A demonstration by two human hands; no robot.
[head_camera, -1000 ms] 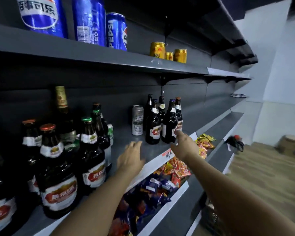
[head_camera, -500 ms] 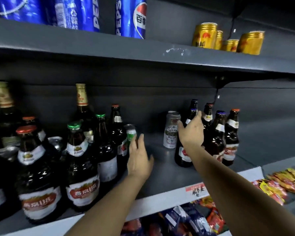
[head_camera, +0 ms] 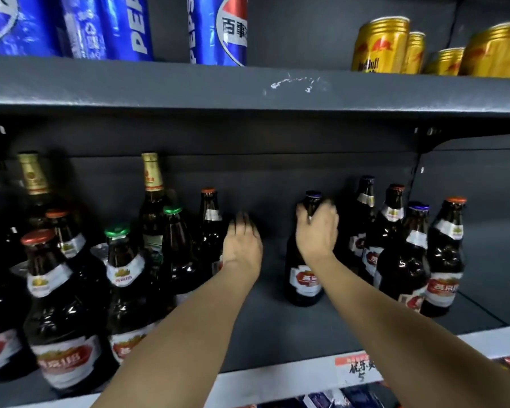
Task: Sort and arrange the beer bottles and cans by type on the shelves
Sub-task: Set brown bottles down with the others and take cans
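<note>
- Because your right hand (head_camera: 317, 231) is wrapped around the neck of a dark bottle (head_camera: 305, 272) just under its blue cap, you have it by the narrowest part, which probably gives the surest hold for a slide or lift; its base looks to rest on the shelf (head_camera: 277, 328), about midway along and back from the front edge.
- While that grip holds, your left hand (head_camera: 243, 245) reaches deep toward the back of the shelf with its fingers curled downward; whether they close on anything I cannot tell, as the shadow hides them.
- Toward the right end stands a tight group of similar bottles (head_camera: 407, 254) with mixed orange and blue caps, so the one you hold likely belongs beside them.
- Toward the left end, taller gold-necked and green-capped bottles (head_camera: 121, 290) crowd together, seemingly unsorted.
- Above, blue cans (head_camera: 218, 30) and gold cans (head_camera: 380, 45) sit apart by kind on the upper shelf.
</note>
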